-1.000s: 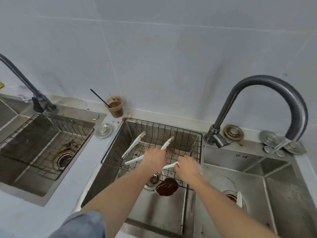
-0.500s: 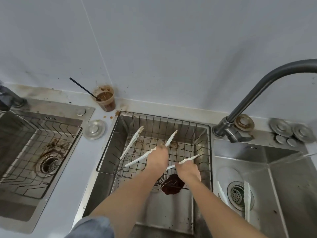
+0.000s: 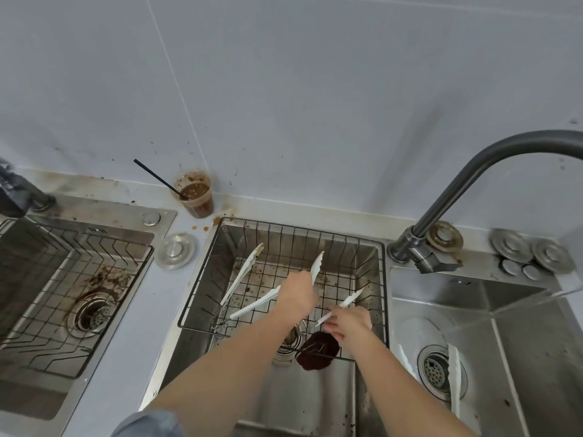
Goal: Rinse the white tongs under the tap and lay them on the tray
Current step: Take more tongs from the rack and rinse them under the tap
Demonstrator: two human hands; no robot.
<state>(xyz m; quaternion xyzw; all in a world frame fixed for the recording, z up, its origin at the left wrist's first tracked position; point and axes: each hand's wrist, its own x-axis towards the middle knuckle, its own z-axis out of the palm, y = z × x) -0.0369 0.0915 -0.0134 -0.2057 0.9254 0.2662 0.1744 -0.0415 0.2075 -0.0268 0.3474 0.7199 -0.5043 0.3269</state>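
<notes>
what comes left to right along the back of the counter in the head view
steel sink, clear plastic cup of brown liquid, black wire basket, curved grey tap's base, rusty round ring, steel stoppers

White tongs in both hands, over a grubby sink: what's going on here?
A person is sorting tongs at the sinks. The left hand grips one pair of white tongs and the right hand pinches a second pair, both over the wire basket in the middle sink. A third pair lies in the basket, and a fourth pair lies by the drain of the right sink. Neither held pair is under the tap yet.
</notes>
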